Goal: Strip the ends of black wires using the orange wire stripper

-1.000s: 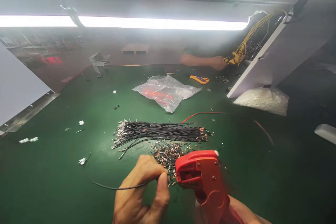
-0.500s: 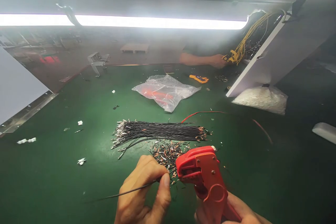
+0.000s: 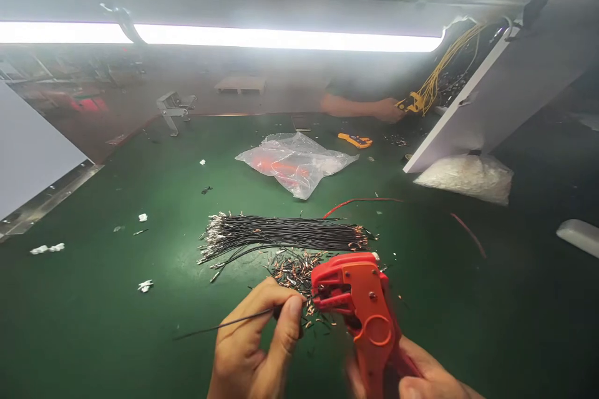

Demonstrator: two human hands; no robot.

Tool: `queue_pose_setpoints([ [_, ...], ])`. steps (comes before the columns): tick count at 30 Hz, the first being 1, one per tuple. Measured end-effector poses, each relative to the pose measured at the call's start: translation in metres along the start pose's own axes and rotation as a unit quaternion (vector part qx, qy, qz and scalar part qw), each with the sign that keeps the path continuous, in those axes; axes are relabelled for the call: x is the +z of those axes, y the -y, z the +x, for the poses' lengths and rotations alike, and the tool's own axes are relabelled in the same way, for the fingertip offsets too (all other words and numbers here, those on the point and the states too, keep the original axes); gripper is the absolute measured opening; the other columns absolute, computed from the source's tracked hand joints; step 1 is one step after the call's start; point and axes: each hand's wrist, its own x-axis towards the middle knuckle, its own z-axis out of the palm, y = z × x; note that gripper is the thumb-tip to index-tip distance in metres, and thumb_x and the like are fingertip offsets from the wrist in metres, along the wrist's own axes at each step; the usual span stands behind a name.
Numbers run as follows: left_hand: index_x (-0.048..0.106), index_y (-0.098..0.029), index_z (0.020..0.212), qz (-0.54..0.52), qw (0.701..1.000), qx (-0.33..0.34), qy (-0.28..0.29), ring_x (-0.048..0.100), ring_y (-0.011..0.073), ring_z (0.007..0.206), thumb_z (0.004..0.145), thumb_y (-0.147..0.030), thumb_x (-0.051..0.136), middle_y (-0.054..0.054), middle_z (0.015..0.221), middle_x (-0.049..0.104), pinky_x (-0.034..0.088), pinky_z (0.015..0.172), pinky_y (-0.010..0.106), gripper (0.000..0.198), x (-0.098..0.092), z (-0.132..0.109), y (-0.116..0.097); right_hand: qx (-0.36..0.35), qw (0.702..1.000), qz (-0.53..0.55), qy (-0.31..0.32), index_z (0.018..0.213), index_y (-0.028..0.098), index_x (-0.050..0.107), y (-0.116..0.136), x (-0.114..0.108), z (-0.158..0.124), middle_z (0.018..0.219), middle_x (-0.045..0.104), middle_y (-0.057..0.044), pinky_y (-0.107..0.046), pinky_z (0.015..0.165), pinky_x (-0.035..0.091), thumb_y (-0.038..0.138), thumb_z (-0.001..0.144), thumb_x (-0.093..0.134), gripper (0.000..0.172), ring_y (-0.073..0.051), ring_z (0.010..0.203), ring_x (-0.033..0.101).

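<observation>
Since a second ago: red crimping tool [image 3: 358, 299] risen a little and shifted left, its nose now closer to the pile of loose terminals [image 3: 294, 268]; single black wire [image 3: 224, 326] tilted up more steeply, free end off to the left.

Head view, near edge: left hand [image 3: 257, 346] closed in a pinch, thumb and forefinger clamped on the black wire just short of the tool's nose. Wire end hidden at the fingertips; touching the jaw opening or not, cannot tell. Right hand [image 3: 416, 374] wrapped around the tool's handles, low in the corner, partly blurred and cut off by the frame edge.

Just beyond the hands: scatter of loose terminals, and behind it a bundle of black wires [image 3: 281, 235] laid flat across the green mat [image 3: 93, 312], metal ends at both sides. Loose red wire [image 3: 360, 201] curving beyond the bundle.

Farther back: clear plastic bag [image 3: 294, 162] with orange-red contents, small orange tool [image 3: 354, 139], white bag [image 3: 463, 177] at the right, tilted white panel [image 3: 468, 124] above it. White scraps [image 3: 47, 249] on the mat at the left.

Far edge: another person's hand [image 3: 386, 109] on a bunch of yellow wires [image 3: 428, 90].
</observation>
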Motion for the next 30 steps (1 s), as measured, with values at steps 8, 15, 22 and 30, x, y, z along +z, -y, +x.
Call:
queue_pose_setpoints([
  [8,0.067,-0.02,0.053,-0.103,0.971,-0.214,-0.037,0.058,0.0124,0.057,0.084,-0.046,0.067,-0.001,0.05,0.058,0.046,0.059,0.022,0.041,-0.01,0.009,0.004,-0.004,0.993,0.118,-0.011,0.107,0.009,0.063,-0.004,0.0,-0.005,0.071,0.059,-0.005,-0.021,0.056,0.033,0.057,0.075,0.067,0.058,-0.012,0.059,0.045],
  [15,0.072,-0.015,0.059,-0.282,0.896,-0.336,-0.07,0.051,0.0071,0.044,0.073,-0.05,0.08,-0.002,0.048,0.058,0.039,0.051,0.021,0.038,-0.007,0.014,0.004,0.0,1.0,0.004,0.031,0.11,0.016,0.063,0.0,-0.003,-0.001,0.079,0.056,-0.005,-0.027,0.061,0.035,0.06,0.077,0.068,0.055,-0.015,0.066,0.044],
  [22,0.07,-0.015,0.056,-0.242,0.905,-0.343,-0.06,0.051,0.0067,0.042,0.071,-0.049,0.081,-0.003,0.047,0.058,0.041,0.056,0.022,0.038,0.004,0.01,0.006,-0.057,0.99,0.027,-0.126,0.122,0.024,0.058,0.009,0.006,0.005,0.097,0.064,-0.005,-0.034,0.072,0.049,0.046,0.081,0.073,0.048,-0.019,0.078,0.061],
  [30,0.068,-0.017,0.059,-0.186,0.907,-0.377,-0.008,0.045,0.0083,0.04,0.067,-0.057,0.08,-0.003,0.04,0.053,0.034,0.047,0.022,0.043,0.036,-0.014,0.01,-0.094,0.968,-0.068,-0.224,0.102,0.026,0.058,0.028,0.003,0.004,0.086,0.063,0.001,-0.035,0.075,0.045,0.036,0.082,0.073,0.026,-0.019,0.079,0.057],
])
